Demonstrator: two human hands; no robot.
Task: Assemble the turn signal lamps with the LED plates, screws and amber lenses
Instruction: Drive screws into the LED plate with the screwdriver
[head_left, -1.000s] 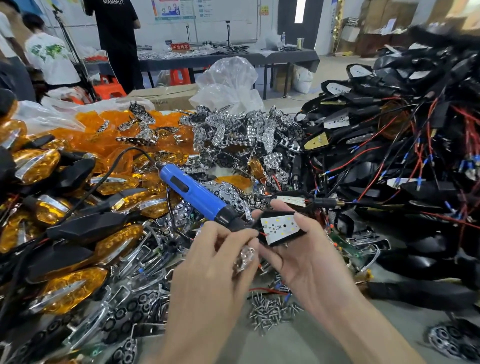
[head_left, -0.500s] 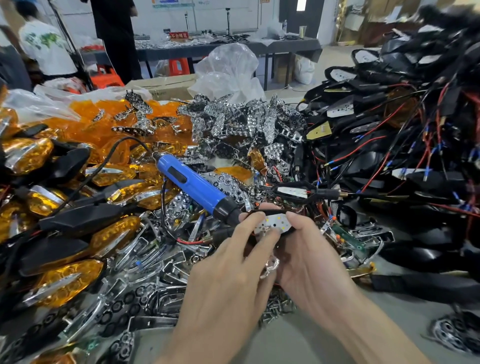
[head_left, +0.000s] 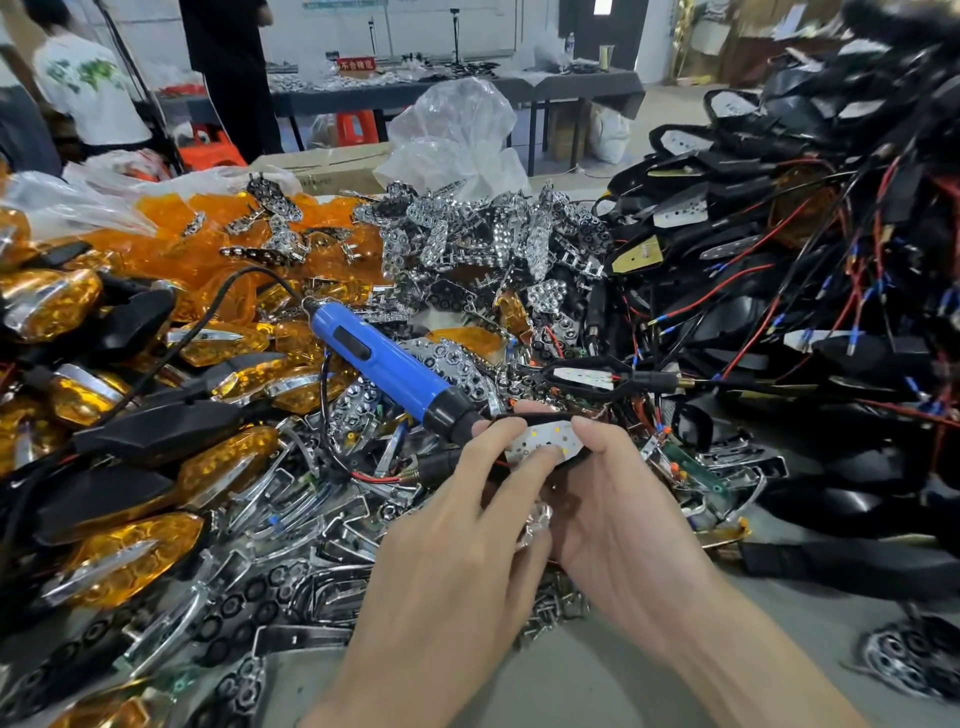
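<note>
**A:** White board in a black shell, so where is the piece?

**B:** LED plate (head_left: 540, 441) sits in the lamp housing (head_left: 530, 417), held above the worktop (head_left: 597, 675) between both hands. The right grip (head_left: 623, 509) is clenched round the housing, thumb on the plate's far edge. The left grip (head_left: 457, 540) is released, its fingers fairly straight and pressing the plate flat.

**A:** How will it handle?

**B:** Light and stiff, I judge. The thin board would likely crack if bent, and the smooth plastic may slip. Take the housing by its sides, beneath the plate, and keep off the LEDs.

**A:** Tools?

**B:** The blue screwdriver (head_left: 384, 364) lies just beyond the left fingertips. The screws (head_left: 556, 608) are heaped under the hands.
</note>
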